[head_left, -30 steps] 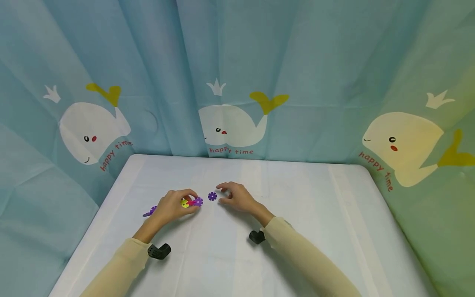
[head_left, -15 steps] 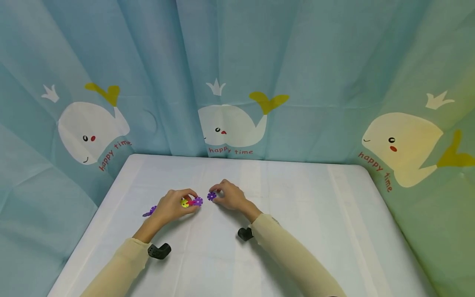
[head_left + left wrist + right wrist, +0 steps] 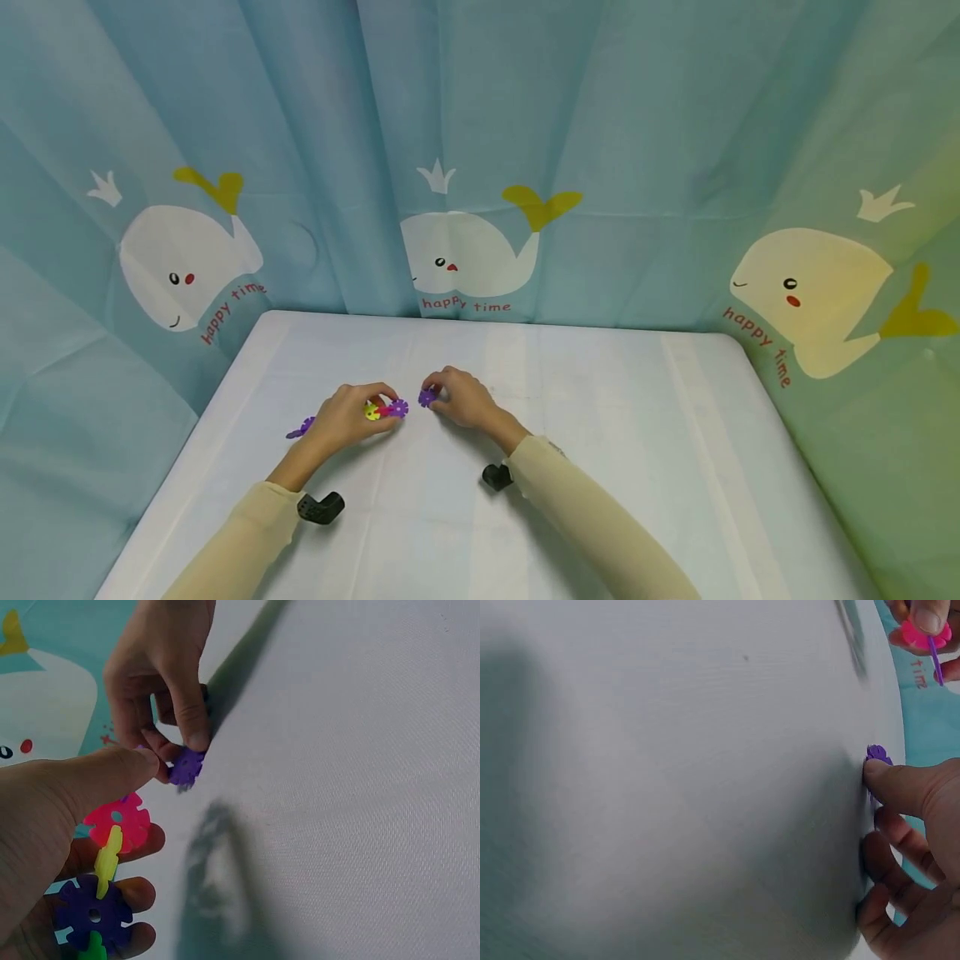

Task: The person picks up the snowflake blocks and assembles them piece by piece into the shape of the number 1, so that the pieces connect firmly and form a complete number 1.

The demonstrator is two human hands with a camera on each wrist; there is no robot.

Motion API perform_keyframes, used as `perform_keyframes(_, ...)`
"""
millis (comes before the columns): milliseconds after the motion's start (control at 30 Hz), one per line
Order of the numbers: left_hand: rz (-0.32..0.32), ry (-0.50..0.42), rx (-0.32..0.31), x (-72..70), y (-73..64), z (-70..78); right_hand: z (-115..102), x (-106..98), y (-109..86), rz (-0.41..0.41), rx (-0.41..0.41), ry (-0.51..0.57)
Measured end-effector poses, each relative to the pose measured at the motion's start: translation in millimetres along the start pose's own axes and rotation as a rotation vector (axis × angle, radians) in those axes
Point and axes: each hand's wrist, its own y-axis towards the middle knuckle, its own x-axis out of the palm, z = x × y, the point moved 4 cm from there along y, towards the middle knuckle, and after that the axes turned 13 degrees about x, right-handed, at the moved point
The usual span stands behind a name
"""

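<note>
My left hand (image 3: 348, 415) holds a chain of plastic snowflake discs at the table's left middle. In the left wrist view the thumb lies over it near a pink disc (image 3: 133, 823). Below that follow a yellow disc (image 3: 107, 862), a dark blue disc (image 3: 111, 911) and a green disc (image 3: 93, 948). A purple disc (image 3: 400, 408) forms the chain's right end, and more purple (image 3: 303, 427) shows left of the hand. My right hand (image 3: 467, 399) pinches a separate purple snowflake disc (image 3: 187, 766) between thumb and fingers, a short gap from the chain's end.
A white-covered table (image 3: 600, 467) lies under both hands. Blue curtains (image 3: 637, 150) with whale prints stand behind and at both sides. Black angular devices (image 3: 321, 508) sit by each wrist.
My right hand has moved left, and its fingers have come together on the separate purple disc, now tilted. The left hand with its chain has stayed almost still.
</note>
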Motion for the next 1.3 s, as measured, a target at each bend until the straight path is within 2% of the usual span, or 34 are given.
perform_keyframes(333,-0.011,-0.008,-0.007,-0.9,-1.6,0.9,-2,1,-6.6,0.005,-0.075,0.010)
perform_keyframes(700,-0.006,-0.010,-0.017,1.4,1.4,-0.1,13,-4,-14.6,0.031,-0.077,0.157)
perform_keyframes(1000,0.013,-0.048,0.002,4.0,15.0,5.6,36,-29,-37.2,0.099,-0.059,0.289)
perform_keyframes(1300,-0.018,-0.074,0.030,9.5,32.2,21.0,59,-63,-66.7,0.186,-0.041,0.370)
